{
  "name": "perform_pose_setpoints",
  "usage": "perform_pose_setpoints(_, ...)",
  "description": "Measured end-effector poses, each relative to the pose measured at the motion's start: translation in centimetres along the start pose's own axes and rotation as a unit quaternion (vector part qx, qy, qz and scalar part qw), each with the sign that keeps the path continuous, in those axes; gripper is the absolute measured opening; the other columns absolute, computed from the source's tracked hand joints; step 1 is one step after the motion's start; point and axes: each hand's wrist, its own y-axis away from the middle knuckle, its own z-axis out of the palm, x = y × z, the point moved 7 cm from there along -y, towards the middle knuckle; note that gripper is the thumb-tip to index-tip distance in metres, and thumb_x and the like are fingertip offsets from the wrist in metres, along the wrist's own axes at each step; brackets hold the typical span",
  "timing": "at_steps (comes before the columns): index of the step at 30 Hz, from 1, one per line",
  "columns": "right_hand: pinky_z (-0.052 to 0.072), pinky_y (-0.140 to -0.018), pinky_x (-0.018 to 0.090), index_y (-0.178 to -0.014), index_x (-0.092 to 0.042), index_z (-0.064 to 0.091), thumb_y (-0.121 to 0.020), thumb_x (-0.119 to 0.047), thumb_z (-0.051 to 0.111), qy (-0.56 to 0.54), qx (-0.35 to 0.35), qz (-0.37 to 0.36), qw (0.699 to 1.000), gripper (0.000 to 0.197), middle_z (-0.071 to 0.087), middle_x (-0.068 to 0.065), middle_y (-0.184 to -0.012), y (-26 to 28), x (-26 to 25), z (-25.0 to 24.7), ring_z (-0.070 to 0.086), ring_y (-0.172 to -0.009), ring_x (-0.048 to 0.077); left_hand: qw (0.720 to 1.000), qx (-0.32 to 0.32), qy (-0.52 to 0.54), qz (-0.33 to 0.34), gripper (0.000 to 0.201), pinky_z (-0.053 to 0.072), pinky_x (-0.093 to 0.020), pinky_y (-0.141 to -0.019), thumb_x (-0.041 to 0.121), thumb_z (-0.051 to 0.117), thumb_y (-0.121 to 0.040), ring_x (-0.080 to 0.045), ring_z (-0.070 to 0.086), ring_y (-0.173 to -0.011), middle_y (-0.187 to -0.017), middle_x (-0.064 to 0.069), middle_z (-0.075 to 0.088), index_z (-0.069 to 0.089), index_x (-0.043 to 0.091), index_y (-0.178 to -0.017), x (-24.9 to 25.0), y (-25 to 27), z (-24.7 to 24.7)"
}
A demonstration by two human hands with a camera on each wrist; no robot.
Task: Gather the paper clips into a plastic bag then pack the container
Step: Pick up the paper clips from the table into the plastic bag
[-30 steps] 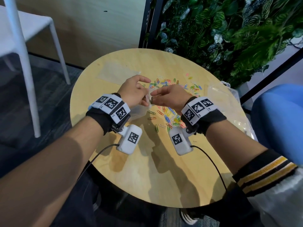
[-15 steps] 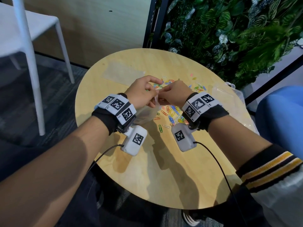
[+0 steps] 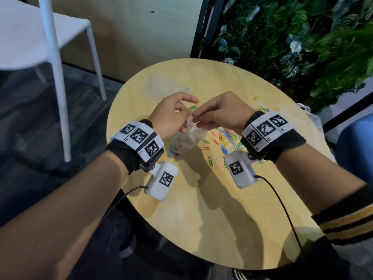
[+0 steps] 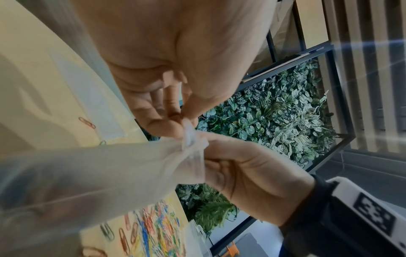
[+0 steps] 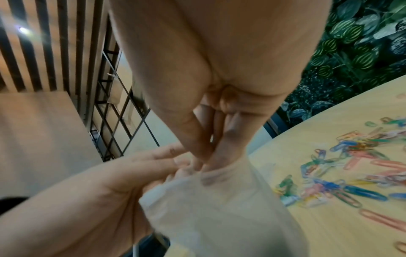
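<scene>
Ideally, the left hand (image 3: 171, 116) and right hand (image 3: 220, 114), each pinching the clear plastic bag's (image 3: 185, 141) mouth above the round wooden worktop (image 3: 201, 199), pull apart gently; coloured paper clips (image 3: 226, 138) lie beside it.

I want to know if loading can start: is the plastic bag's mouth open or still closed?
Closed, it seems: both the left hand and right hand pinch the plastic bag at its bunched top edge; no gap shows.

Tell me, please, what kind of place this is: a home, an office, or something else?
Probably an office lounge or meeting corner, though I cannot be sure. A small round wooden table stands beside a wall of decorative foliage, with a plain white chair on grey carpet.
</scene>
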Motion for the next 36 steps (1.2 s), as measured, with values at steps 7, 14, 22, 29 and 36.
perform_pose_setpoints(7, 0.058, -0.084, 0.04, -0.108, -0.012, 0.072, -0.094, -0.011, 0.058, 0.087, 0.098, -0.071, 0.989, 0.02, 0.072, 0.008, -0.106, -5.1, -0.3, -3.4, 0.067, -0.089, 0.018, 0.982, 0.171, -0.065, 0.043, 0.029, 0.044, -0.016, -0.062, 0.009, 0.048, -0.097, -0.015, 0.058, -0.066, -0.064, 0.003, 0.056, 0.067, 0.029, -0.107, -0.2, -1.2, -6.0)
perform_pose_setpoints(14, 0.024, -0.116, 0.046, -0.149, -0.029, 0.033, -0.093, -0.049, 0.052, 0.441, -0.05, -0.053, 0.895, 0.062, 0.025, 0.01, -0.158, -12.0, 7.3, 3.9, 0.026, -0.141, 0.034, 0.98, 0.17, -0.091, 0.055, 0.028, 0.05, -0.03, -0.069, 0.011, 0.047, -0.099, -0.025, 0.06, -0.066, -0.064, 0.002, 0.054, 0.066, 0.029, -0.108, -0.1, -2.0, -5.9)
perform_pose_setpoints(22, 0.028, -0.108, 0.061, -0.152, -0.038, 0.011, -0.099, -0.052, 0.023, 0.523, -0.063, -0.056, 0.848, 0.056, 0.008, -0.001, -0.163, -11.6, 9.1, 5.1, 0.016, -0.145, 0.034, 0.986, 0.142, -0.077, 0.041, 0.029, 0.057, -0.041, -0.069, 0.012, 0.045, -0.099, -0.022, 0.06, -0.06, -0.068, 0.0, 0.055, 0.066, 0.03, -0.108, -0.1, -2.3, -5.6)
perform_pose_setpoints(29, 0.045, -0.097, 0.039, -0.142, -0.024, 0.043, -0.1, -0.03, 0.041, 0.51, -0.058, -0.116, 0.85, 0.042, 0.043, 0.007, -0.146, -7.2, 7.9, 5.4, 0.049, -0.124, 0.031, 0.986, 0.143, -0.077, 0.028, 0.028, 0.053, -0.033, -0.067, 0.013, 0.046, -0.099, -0.018, 0.056, -0.056, -0.069, -0.001, 0.053, 0.066, 0.032, -0.105, -0.1, -1.9, -6.4)
perform_pose_setpoints(36, 0.048, -0.067, 0.031, -0.105, -0.011, 0.068, -0.092, -0.005, 0.051, 0.532, -0.006, -0.074, 0.844, 0.022, 0.064, 0.009, -0.092, -4.2, 8.1, 3.5, 0.063, -0.086, 0.028, 0.991, 0.104, -0.081, 0.005, 0.028, 0.046, -0.029, -0.061, 0.012, 0.046, -0.1, -0.01, 0.053, -0.046, -0.063, 0.001, 0.055, 0.066, 0.031, -0.105, -0.5, -1.9, -4.8)
